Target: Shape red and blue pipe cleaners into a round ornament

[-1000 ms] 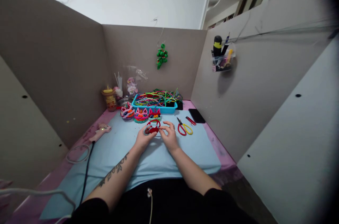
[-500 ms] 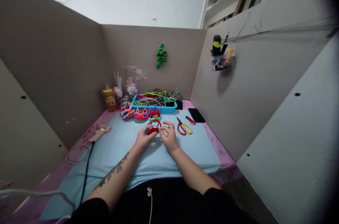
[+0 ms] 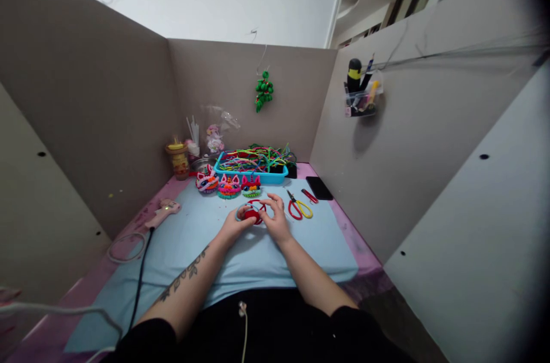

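Note:
A red piece (image 3: pixel 252 214) with red and pale blue loops of bendable stem is held over the blue cloth (image 3: pixel 240 271). My left hand (image 3: pixel 235 224) is closed on its left side, thumb on the red part. At its right side, my right hand (image 3: pixel 276 219) has thumb and fingers bent around the edge of the red loop; the exact contact of the fingertips is too small to make out. Behind the hands stand colourful animal-like heads with pointed ears (image 3: pixel 228 186). Scissors (image 3: pixel 299 206) with one red and one yellow handle lie right of my right hand.
A blue tray (image 3: pixel 275 178) of coloured stems stands at the back. Red clippers (image 3: pixel 309 196) and a black phone (image 3: pixel 319 188) lie right. At left are a pink glue gun (image 3: pixel 163 213) with a cable and a jar (image 3: pixel 178 162). A tool holder (image 3: pixel 360 105) hangs on the right wall.
The red piece has shifted slightly right and turned, its red loop now more to the right. Both hands have moved slightly with it.

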The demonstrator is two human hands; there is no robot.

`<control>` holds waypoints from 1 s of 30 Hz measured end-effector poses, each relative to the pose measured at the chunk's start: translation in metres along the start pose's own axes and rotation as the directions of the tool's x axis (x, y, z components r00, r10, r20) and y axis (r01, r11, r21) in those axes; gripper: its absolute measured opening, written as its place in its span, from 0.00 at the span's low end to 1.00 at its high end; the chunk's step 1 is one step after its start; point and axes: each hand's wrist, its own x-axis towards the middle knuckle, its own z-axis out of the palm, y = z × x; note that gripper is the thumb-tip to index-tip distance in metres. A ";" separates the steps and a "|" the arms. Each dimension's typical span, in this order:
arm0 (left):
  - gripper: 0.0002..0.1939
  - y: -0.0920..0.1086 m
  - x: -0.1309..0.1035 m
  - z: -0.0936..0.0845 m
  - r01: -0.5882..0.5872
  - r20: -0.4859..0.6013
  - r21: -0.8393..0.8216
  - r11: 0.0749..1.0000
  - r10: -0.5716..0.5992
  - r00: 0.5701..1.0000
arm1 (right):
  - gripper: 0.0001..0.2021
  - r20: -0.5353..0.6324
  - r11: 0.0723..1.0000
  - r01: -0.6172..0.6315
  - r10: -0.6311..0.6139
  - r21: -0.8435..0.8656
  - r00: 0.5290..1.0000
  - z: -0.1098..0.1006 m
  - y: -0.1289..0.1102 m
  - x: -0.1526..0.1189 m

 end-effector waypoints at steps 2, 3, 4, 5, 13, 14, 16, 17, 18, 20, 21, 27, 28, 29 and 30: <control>0.20 0.001 -0.001 -0.001 0.006 0.022 0.005 1.000 -0.006 1.000 | 0.05 0.041 1.000 0.002 -0.001 -0.028 0.999 -0.002 0.000 0.001; 0.20 0.001 -0.001 -0.001 0.000 0.024 0.011 1.000 0.000 1.000 | 0.03 0.061 0.999 0.008 -0.005 -0.046 0.998 -0.003 0.000 0.001; 0.20 0.001 -0.002 -0.002 -0.013 0.018 0.016 1.000 0.012 1.000 | 0.02 0.080 0.998 0.018 -0.012 -0.067 0.997 -0.004 0.001 0.002; 0.21 0.001 -0.002 -0.002 -0.026 0.004 0.020 0.999 0.026 1.000 | 0.02 0.100 0.996 0.031 -0.022 -0.086 0.995 -0.005 0.001 0.003; 0.35 0.000 -0.003 -0.003 -0.012 -0.115 0.018 1.000 0.014 0.993 | 0.04 0.266 0.994 0.052 -0.025 -0.093 0.964 0.000 0.006 0.003; 0.36 -0.001 -0.001 -0.003 -0.017 -0.118 0.020 1.000 0.019 0.993 | 0.04 0.261 0.996 0.036 -0.014 -0.080 0.965 0.001 0.007 0.003; 0.36 -0.002 0.002 -0.004 -0.041 -0.151 0.030 0.999 0.045 0.988 | 0.05 0.223 0.999 -0.011 0.021 -0.044 0.975 0.004 0.010 0.003; 0.35 -0.003 0.004 -0.006 -0.061 -0.193 0.045 0.997 0.068 0.979 | 0.05 0.195 0.999 -0.039 0.042 -0.022 0.980 0.005 0.012 0.003; 0.33 -0.003 0.007 -0.008 -0.081 -0.255 0.071 0.994 0.097 0.962 | 0.05 0.165 0.998 -0.068 0.067 0.004 0.984 0.006 0.015 0.004; 0.28 -0.005 0.011 -0.012 -0.110 -0.399 0.154 0.982 0.164 0.902 | 0.06 0.110 0.988 -0.138 0.129 0.076 0.985 0.007 0.022 0.006; 0.25 -0.006 0.012 -0.015 -0.111 -0.450 0.198 0.974 0.191 0.872 | 0.07 0.086 0.977 -0.175 0.166 0.123 0.982 0.007 0.026 0.007; 0.17 -0.012 0.010 -0.013 -0.124 -0.331 0.324 0.938 0.235 0.914 | 0.10 0.005 0.900 -0.309 0.323 0.307 0.946 0.010 0.041 0.010; 0.18 -0.012 0.009 -0.011 -0.139 -0.295 0.335 0.932 0.244 0.924 | 0.10 0.005 0.898 -0.312 0.327 0.311 0.945 0.011 0.041 0.010; 0.20 -0.011 0.007 -0.008 -0.152 -0.266 0.351 0.924 0.254 0.930 | 0.10 0.007 0.898 -0.312 0.326 0.310 0.945 0.011 0.041 0.009; 0.21 -0.010 0.006 -0.006 -0.160 -0.244 0.374 0.914 0.263 0.933 | 0.10 0.013 0.902 -0.308 0.319 0.304 0.948 0.011 0.040 0.009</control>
